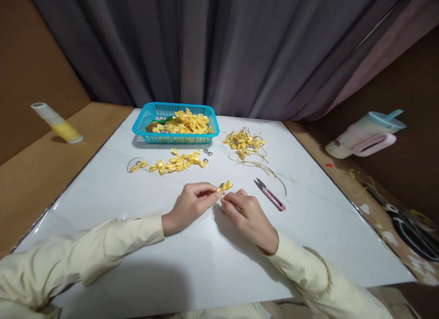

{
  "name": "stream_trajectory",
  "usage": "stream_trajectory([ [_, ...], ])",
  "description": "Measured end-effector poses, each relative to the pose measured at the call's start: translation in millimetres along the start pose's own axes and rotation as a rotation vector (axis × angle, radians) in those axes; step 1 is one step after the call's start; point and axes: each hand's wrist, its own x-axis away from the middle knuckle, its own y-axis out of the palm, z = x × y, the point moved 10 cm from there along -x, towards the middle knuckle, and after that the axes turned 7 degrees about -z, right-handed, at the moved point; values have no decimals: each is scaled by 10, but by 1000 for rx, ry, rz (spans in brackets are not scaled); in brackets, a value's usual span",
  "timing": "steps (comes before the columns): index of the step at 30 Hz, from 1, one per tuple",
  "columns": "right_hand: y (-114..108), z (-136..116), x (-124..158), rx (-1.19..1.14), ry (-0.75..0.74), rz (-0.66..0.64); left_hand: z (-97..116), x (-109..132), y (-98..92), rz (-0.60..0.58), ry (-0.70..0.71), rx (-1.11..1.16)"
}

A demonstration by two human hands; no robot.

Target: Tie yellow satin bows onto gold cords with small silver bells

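Taking the yellow bow at the front middle of the white bench as the centre of the dial, the left hand comes in from 8 o'clock, thumb and forefinger clamped on the bow's near-left edge. A small silvery bell sits against the bow. The right hand comes in from 4 o'clock with its fingertips gathered just below the bow; whether they grip a thread there is too small to tell. Pink-handled snips lie at 3 o'clock, points away from the person. At 1 o'clock is a tangled heap of corded bows, its gold cords trailing toward the snips. Loose bows lie in a band at 10 o'clock, a looped bow at their left end. At 11 o'clock a blue basket holds more yellow bows and gold cord. Beyond the bench's edges, a tumbler is at 2 o'clock, black scissors at 4, and a yellow-wound tube at 10.
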Motion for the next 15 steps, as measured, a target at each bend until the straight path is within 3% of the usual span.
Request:
stream_trajectory([
  [15, -56, 8, -2, -48, -6, 25, 1, -44, 12, -5, -7, 77],
])
